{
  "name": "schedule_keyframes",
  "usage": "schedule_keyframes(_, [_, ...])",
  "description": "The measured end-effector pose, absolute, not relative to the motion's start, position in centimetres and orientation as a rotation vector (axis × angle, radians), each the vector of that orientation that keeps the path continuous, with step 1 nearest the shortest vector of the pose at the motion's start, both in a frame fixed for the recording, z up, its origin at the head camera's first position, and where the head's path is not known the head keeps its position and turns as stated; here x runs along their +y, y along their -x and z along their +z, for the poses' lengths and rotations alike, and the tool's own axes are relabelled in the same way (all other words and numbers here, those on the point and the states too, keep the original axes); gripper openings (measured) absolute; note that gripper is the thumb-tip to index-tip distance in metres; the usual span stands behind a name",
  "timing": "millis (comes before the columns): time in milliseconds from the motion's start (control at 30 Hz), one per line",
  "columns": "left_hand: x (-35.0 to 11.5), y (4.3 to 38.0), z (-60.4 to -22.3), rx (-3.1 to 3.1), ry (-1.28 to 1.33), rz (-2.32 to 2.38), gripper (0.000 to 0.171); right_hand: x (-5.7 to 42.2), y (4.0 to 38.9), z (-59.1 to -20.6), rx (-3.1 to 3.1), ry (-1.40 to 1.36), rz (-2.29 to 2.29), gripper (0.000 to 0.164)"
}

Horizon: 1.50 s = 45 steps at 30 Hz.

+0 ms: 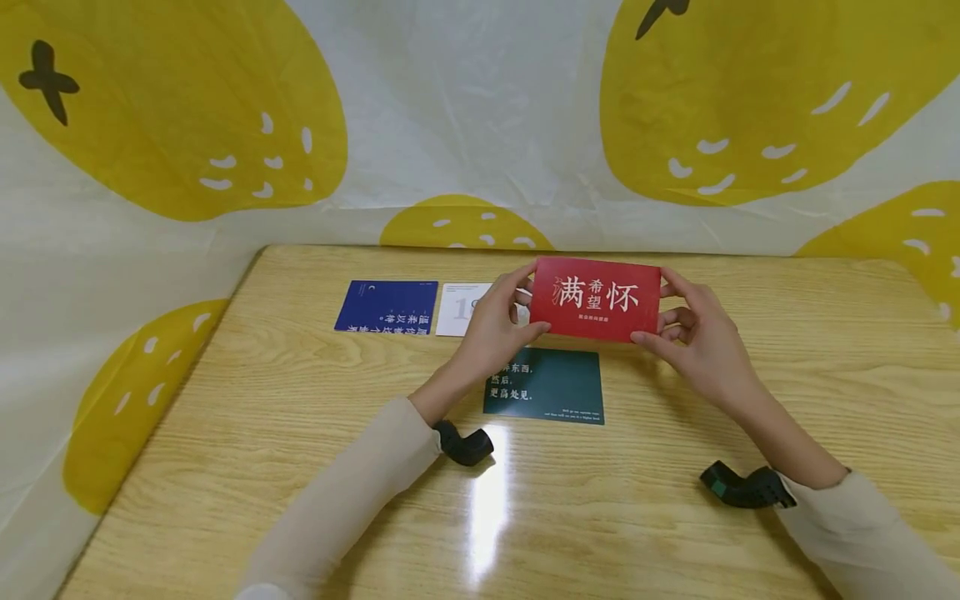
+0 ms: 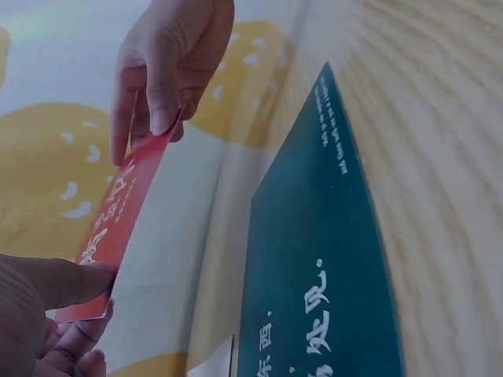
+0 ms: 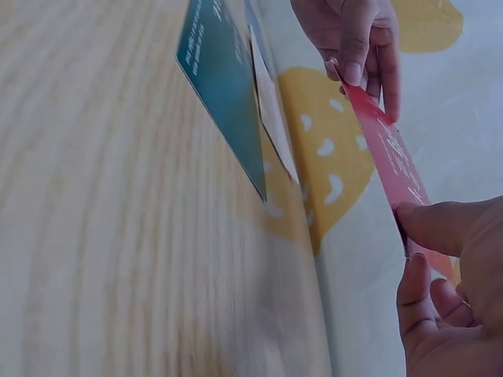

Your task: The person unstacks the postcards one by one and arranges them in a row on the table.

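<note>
A red card [image 1: 596,298] with white Chinese lettering is held up over the table by both hands. My left hand [image 1: 493,321] pinches its left end, thumb on the printed front and fingers behind. At the opposite end, my right hand [image 1: 701,337] pinches it the same way. In both wrist views the red card stands tilted above the wood, clear of the cards below. Under it lies a dark green card [image 1: 551,392] with white text, its upper left corner hidden by the left hand. A white card [image 1: 456,310] is partly covered by that hand.
Left of the white card lies a blue card [image 1: 386,306] with white writing. The wooden table [image 1: 247,433] ends at the back against a white cloth [image 1: 465,100] printed with yellow fruit. Black curved wrist devices [image 1: 467,446] sit at both cuffs, close over the table.
</note>
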<state>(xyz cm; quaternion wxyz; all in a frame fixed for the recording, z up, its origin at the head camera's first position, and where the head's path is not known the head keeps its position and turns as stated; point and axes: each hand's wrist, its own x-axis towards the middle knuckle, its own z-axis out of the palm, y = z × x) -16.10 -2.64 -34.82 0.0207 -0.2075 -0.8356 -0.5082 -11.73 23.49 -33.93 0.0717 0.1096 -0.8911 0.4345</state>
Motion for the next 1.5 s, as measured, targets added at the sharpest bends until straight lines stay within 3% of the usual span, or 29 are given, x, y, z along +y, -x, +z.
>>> schedule_keyframes(933, [1.0,20.1,-36.1,-2.789,0.568,-1.394,0.084,25.8,15.3,-36.3,-2.781,-0.211,1.228,0.077])
schedule_keyframes(1200, [1.5,20.0,-36.3,-2.931,0.503,-1.088,0.08,26.2,15.8,-36.9,-2.836,-0.21,1.188,0.075])
schedule_keyframes(1500, [1.0,20.3,-36.9,-2.922,0.543,-1.089,0.078,26.6,16.0,-37.0,-2.894,-0.199,1.147,0.075])
